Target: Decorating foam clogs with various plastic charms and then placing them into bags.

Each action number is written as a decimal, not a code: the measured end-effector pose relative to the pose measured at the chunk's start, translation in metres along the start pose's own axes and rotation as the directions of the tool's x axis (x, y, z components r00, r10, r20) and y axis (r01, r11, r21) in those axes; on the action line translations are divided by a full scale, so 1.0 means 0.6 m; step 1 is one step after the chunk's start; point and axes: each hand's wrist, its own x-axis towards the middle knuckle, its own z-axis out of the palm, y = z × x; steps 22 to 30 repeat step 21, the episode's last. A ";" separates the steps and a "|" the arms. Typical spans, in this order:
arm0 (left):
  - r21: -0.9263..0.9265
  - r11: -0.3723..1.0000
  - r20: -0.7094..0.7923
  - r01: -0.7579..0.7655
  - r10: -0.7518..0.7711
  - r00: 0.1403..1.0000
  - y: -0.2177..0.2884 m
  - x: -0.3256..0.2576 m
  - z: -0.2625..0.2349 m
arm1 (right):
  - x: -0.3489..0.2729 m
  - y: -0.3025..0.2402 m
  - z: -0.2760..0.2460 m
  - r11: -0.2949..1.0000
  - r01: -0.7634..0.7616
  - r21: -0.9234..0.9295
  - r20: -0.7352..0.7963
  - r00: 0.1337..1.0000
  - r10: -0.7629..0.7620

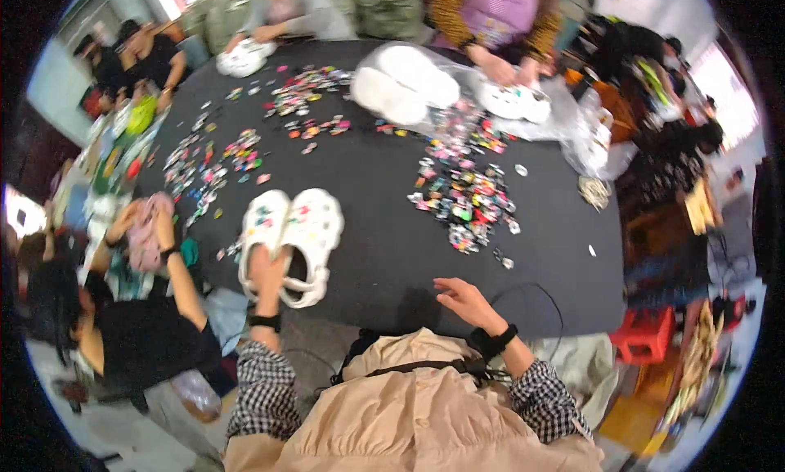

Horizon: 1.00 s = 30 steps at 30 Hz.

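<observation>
A pair of white clogs (304, 227) with small coloured charms on top lies side by side on the black table (376, 227), near its front left edge. My left hand (263, 271) rests on the heel of the left clog, fingers inside its opening. My right hand (462, 298) hovers over the table's front edge with fingers spread and nothing in it. A pile of small coloured charms (466, 198) lies beyond my right hand.
More charm piles (307, 87) are scattered across the far and left table. Clear bags of white clogs (405, 83) sit at the back. Other people work around the table: one at my left holds a pink item (147, 235); others sit opposite. A red stool (650, 333) stands right.
</observation>
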 end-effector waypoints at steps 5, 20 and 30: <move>0.063 0.998 0.075 0.030 -0.035 0.997 -0.051 0.036 -0.005 | -0.057 0.041 -0.036 0.992 -0.126 0.016 -0.175 0.976 0.127; -0.054 0.974 -0.049 -0.222 0.220 0.974 -0.035 -0.018 -0.027 | 0.040 0.045 -0.014 0.990 -0.085 -0.109 -0.069 0.995 0.078; -0.050 0.976 -0.032 -0.211 0.210 0.977 -0.032 -0.029 -0.043 | 0.053 0.043 -0.010 0.990 -0.095 -0.106 -0.043 0.995 0.091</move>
